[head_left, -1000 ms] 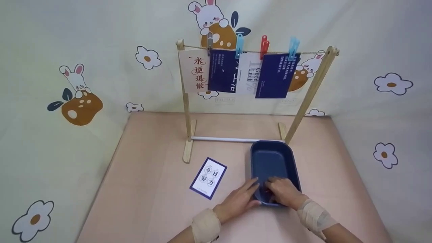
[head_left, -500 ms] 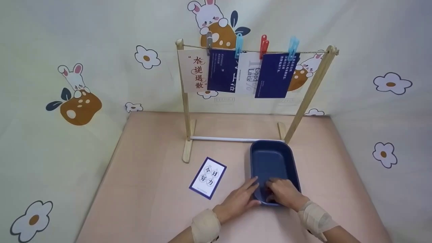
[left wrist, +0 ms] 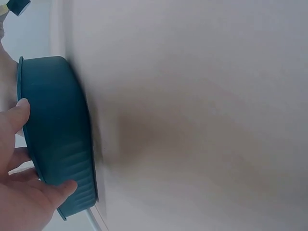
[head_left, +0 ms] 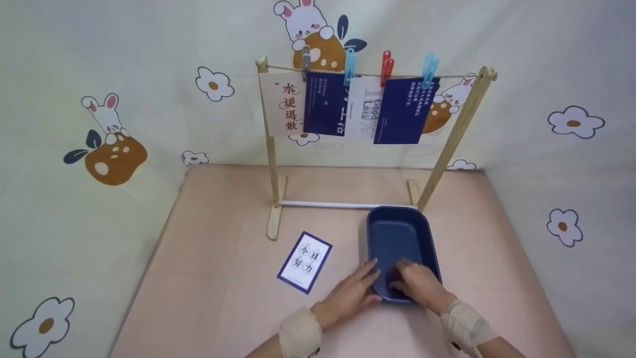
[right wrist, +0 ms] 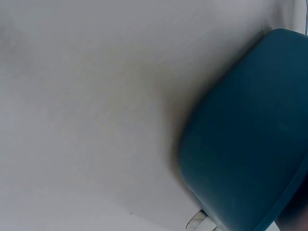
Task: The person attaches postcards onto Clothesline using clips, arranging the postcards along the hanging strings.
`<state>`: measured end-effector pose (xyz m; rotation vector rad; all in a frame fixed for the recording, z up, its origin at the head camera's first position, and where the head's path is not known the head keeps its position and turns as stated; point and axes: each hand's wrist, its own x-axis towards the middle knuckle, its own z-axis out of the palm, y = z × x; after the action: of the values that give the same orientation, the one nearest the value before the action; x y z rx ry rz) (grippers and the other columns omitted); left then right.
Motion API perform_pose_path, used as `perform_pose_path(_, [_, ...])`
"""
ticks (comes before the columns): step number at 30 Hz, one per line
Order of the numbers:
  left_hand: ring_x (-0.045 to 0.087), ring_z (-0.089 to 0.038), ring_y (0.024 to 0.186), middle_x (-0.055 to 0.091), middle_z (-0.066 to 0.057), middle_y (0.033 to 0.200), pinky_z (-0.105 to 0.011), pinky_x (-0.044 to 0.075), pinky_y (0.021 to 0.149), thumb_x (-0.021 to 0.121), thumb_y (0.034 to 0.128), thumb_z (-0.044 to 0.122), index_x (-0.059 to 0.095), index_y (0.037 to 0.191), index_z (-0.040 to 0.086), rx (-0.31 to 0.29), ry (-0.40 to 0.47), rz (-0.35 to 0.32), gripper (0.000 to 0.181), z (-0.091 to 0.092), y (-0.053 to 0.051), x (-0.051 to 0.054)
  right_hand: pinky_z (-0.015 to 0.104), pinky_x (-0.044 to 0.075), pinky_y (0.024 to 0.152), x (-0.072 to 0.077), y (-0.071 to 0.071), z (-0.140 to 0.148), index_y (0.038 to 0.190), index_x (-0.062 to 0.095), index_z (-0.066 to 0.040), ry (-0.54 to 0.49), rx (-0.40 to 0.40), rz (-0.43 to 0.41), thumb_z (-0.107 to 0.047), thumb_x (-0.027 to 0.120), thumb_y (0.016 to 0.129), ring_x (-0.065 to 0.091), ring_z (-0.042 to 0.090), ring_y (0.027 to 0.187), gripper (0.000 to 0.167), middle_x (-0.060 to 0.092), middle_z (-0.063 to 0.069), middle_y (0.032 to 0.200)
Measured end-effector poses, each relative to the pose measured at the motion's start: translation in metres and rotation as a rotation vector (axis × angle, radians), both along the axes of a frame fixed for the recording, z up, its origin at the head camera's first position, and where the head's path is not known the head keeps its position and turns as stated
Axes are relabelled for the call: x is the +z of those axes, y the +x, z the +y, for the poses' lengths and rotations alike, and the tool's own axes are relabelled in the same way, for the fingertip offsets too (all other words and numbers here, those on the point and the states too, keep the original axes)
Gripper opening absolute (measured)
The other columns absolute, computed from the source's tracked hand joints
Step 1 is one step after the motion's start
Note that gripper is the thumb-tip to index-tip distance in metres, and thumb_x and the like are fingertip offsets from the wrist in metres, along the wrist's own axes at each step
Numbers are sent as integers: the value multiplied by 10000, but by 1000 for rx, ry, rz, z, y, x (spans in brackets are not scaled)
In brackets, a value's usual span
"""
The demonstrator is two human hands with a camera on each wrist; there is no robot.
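Note:
In the head view, a dark blue rectangular tub (head_left: 397,238) stands on the table. My left hand (head_left: 348,293) holds its near left rim; in the left wrist view the thumb and one finger (left wrist: 62,190) touch the outer wall (left wrist: 57,120), while other fingers pass behind the rim. My right hand (head_left: 422,286) reaches down inside the near end, fingers curled. A dark reddish patch shows beside those fingers, too small and shadowed to name. The right wrist view shows mostly the tub's outer wall (right wrist: 245,130). Left of the tub lies a blue-bordered white card (head_left: 304,262).
Behind stands a wooden rack (head_left: 449,144) with a string along its top. Several cards hang there, including a navy card (head_left: 405,112), with a grey clothespin (head_left: 306,62), blue clothespins (head_left: 350,67) and a red clothespin (head_left: 386,68). A white bar (head_left: 338,204) joins the rack's feet.
My right fingers shift slightly inside the near end of the tub. The left hand keeps its place on the rim. The whole head view drifts a little to the left.

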<state>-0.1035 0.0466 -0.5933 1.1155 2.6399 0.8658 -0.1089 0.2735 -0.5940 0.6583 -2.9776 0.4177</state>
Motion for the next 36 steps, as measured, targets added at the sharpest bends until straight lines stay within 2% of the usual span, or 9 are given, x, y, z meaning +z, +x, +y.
perform_pose_path(6, [297,-349,1508,233,-147,1661,-371,357,1197,587,998,351,447,1487,56,-25,22,-17,588,-5,1,-1,325,547,581,2,1,-1,913,676,-19,-1,-28,-13,-177,822,821,617,142,690,234,615,36,809])
perform_pose_path(10, [299,-341,1509,216,-141,1668,-356,365,1190,588,1002,333,443,1491,64,-17,36,-28,576,-6,1,-2,294,546,583,8,1,-4,901,674,-43,-28,-57,-24,-199,817,830,615,121,696,224,612,15,809])
perform_pose_path(13, [328,-356,1493,220,-161,1663,-350,387,1175,595,999,328,455,1482,50,-11,36,11,574,-7,2,-4,274,548,587,15,2,-8,917,679,-51,-78,-72,-15,-188,818,827,621,111,702,215,629,14,819])
perform_pose_path(17, [381,-367,1462,244,-209,1642,-342,418,1151,613,990,327,465,1471,25,-10,48,95,586,-6,5,-8,283,568,612,24,4,-13,947,678,-71,-112,-93,41,-157,814,827,648,122,720,201,649,6,838])
perform_pose_path(19, [394,-353,1457,238,-217,1641,-328,424,1143,615,988,328,459,1476,28,-12,56,112,594,-6,5,-10,301,580,628,28,5,-16,959,677,-77,-110,-111,84,-150,812,832,659,132,730,199,650,-3,840])
perform_pose_path(23, [403,-336,1454,207,-220,1649,-305,437,1130,621,989,303,432,1495,35,-15,83,94,604,-7,6,-12,327,592,635,37,7,-22,1002,678,-59,-109,-131,170,-136,808,836,660,155,729,224,647,12,841])
perform_pose_path(28, [422,-333,1444,236,-218,1639,-334,442,1133,636,983,257,402,1519,58,15,95,63,618,-11,7,-12,315,598,653,52,7,-31,1052,671,-45,-162,-134,216,-124,799,838,661,142,750,262,647,29,873])
perform_pose_path(33, [448,-303,1425,399,-184,1560,-404,413,1169,645,979,235,473,1475,74,77,55,124,549,-17,7,-13,313,610,702,69,8,-37,1058,671,-45,-237,-119,259,-119,795,833,682,131,799,267,662,29,898])
perform_pose_path(36, [488,-272,1382,480,-146,1489,-411,434,1153,657,971,211,538,1417,84,128,53,135,478,-22,6,-15,308,616,729,78,10,-39,1059,672,-46,-281,-109,291,-114,789,834,688,130,820,263,673,28,909])
